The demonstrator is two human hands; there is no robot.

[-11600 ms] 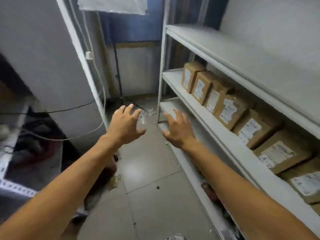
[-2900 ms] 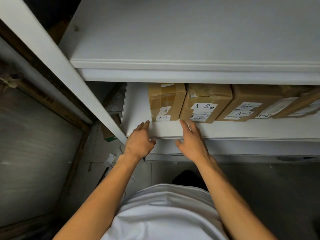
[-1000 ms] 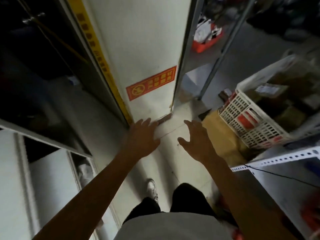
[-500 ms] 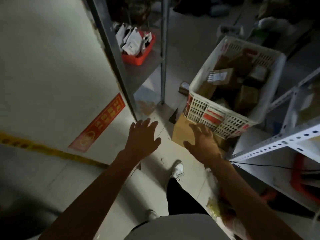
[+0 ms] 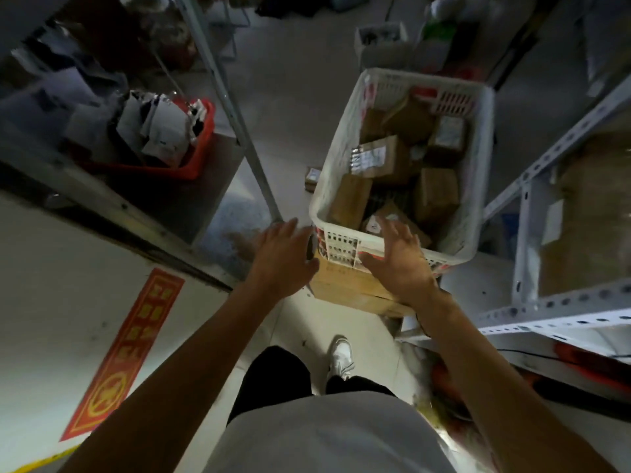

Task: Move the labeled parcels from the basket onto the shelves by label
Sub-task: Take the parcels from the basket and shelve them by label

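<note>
A white plastic basket (image 5: 485, 158) stands ahead on a flat cardboard box (image 5: 345, 285) and holds several brown parcels. One parcel (image 5: 382, 158) shows a white label on top; another (image 5: 437, 192) lies to its right. My right hand (image 5: 399, 261) is held out with spread fingers over the basket's near rim, holding nothing. My left hand (image 5: 281, 261) hovers open just left of the basket's near corner, also empty. The parcel labels are too blurred to read.
A grey metal rack (image 5: 235, 107) on the left carries a red bin (image 5: 191, 165) of bags. A white perforated shelf frame (image 5: 546, 312) stands on the right. A red floor sticker (image 5: 126, 349) lies at lower left. My feet stand on the tiled floor below.
I have turned away from the shelf with the A-2 parcels and walked to the basket. Both empty hands have come closer, the right one now over the near rim.
</note>
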